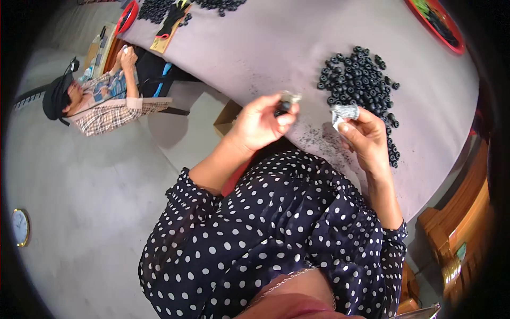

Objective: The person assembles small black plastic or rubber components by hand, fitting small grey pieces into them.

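Left hand (260, 123): raised over the near edge of the bench (276, 48), fingers (284, 120) pinched shut on a small black ring part (282, 108) with a bit of silvery metal (290, 97) showing at its top.
Right hand (365, 137): held just beside the left, fingers (348, 129) closed on a crumpled silvery piece (344, 112) (foil or thin metal, too small to tell which).
Where the work lies: both pieces are held in the air between the person's chest and the pile of black rings (358, 80), which is spread on the grey bench cloth just beyond the right hand.
Weight: judged very light; one ring sits easily between thumb and two fingertips.
Stiffness: the black ring looks like rubber or moulded plastic, probably slightly yielding and not fragile; the silvery piece seems thin and easily bent or creased.
Grip: the ring is best pinched across its outer rim, as now, leaving the hole free; the silvery piece by its edge, gently, so it does not crush.
Slip risk: small and smooth, so likely to roll away if dropped on the cloth.
Surroundings: black dust speckles the cloth near the hands; a red tray (436, 24) sits at the far corner; another person (101, 95) sits further along the bench beside a second heap of rings (159, 8).
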The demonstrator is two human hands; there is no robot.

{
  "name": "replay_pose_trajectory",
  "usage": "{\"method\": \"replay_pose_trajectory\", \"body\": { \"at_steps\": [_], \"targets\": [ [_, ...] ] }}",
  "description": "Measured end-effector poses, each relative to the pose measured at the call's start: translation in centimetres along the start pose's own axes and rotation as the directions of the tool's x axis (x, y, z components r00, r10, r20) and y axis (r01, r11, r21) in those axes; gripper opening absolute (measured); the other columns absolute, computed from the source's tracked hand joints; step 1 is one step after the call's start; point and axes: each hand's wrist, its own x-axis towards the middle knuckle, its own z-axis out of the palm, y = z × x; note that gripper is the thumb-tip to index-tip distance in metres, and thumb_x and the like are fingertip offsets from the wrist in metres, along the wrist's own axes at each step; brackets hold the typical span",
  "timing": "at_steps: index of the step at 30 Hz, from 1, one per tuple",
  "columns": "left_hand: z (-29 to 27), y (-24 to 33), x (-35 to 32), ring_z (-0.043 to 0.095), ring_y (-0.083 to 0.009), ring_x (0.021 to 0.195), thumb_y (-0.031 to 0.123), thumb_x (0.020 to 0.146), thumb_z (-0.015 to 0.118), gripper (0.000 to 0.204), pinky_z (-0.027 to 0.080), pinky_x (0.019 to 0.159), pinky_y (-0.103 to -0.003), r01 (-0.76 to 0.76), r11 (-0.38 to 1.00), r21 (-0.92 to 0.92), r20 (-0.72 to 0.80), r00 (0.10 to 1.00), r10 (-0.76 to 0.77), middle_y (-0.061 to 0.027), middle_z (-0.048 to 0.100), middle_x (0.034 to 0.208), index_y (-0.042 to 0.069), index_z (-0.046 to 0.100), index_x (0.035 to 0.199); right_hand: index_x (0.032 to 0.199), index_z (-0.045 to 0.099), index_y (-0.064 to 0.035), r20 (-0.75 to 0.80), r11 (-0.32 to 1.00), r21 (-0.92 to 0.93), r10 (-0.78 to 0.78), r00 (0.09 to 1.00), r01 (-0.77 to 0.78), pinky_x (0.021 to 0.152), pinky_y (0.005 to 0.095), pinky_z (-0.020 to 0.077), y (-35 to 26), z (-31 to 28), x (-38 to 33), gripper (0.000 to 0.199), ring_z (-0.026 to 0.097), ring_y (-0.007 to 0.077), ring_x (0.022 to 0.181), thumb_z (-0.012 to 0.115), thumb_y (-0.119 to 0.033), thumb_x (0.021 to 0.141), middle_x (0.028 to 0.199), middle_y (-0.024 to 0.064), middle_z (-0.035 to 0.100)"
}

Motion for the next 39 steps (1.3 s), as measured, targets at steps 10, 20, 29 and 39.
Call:
{"method": "replay_pose_trajectory", "body": {
  "at_steps": [10,20,29,39],
  "targets": [
    [-13.8,4.9,-6.6,0.055,-0.0232,0.091,0.020,0.090,0.048,0.027,0.052,0.075,-0.033,-0.264,0.915,0.305,-0.492,0.779,0.389,-0.0184,0.053,0.108,0.000,0.048,0.108,0.099,0.060,0.0009,0.026,0.998,-0.012,-0.054,0.998,0.055,0.049,0.0170,0.0362,1.0,0.0,0.4,0.020,0.046,0.0021,0.059,0.063,-0.005,0.079,0.076,-0.0019,0.058],
    [-7.3,6.4,-3.7,0.053,-0.0119,0.098,0.019,0.090,0.051,0.028,0.043,0.082,-0.027,-0.287,-0.120,0.950,0.192,0.240,0.951,-0.0057,0.056,0.112,0.004,0.052,0.114,0.098,0.061,0.0001,-0.057,0.994,-0.055,-0.095,0.994,0.092,0.050,0.0162,0.0362,1.0,-0.4,0.5,0.019,0.045,0.0015,0.058,0.062,-0.004,0.080,0.075,-0.0027,0.057],
    [1.4,0.5,6.4,0.058,-0.0145,0.071,0.008,0.077,0.064,0.021,0.046,0.063,-0.025,-0.352,-0.462,0.814,0.544,0.739,0.396,-0.0076,0.060,0.087,0.003,0.059,0.097,0.098,0.062,-0.0009,-0.140,0.983,-0.067,-0.177,0.974,0.169,0.049,0.0154,0.0354,0.0,-0.6,0.3,0.018,0.044,0.0004,0.058,0.061,-0.004,0.081,0.074,-0.0036,0.057],
    [2.0,-0.6,5.9,0.055,-0.0149,0.063,0.006,0.076,0.063,0.020,0.045,0.057,-0.026,-0.283,-0.512,0.811,0.483,0.817,0.315,-0.0053,0.054,0.078,0.003,0.058,0.095,0.099,0.060,0.0005,-0.122,0.985,-0.095,-0.152,0.981,0.141,0.055,0.0165,0.0384,-0.5,-0.7,0.1,0.018,0.048,0.0020,0.066,0.061,-0.003,0.081,0.078,-0.0027,0.056]
  ]
}}
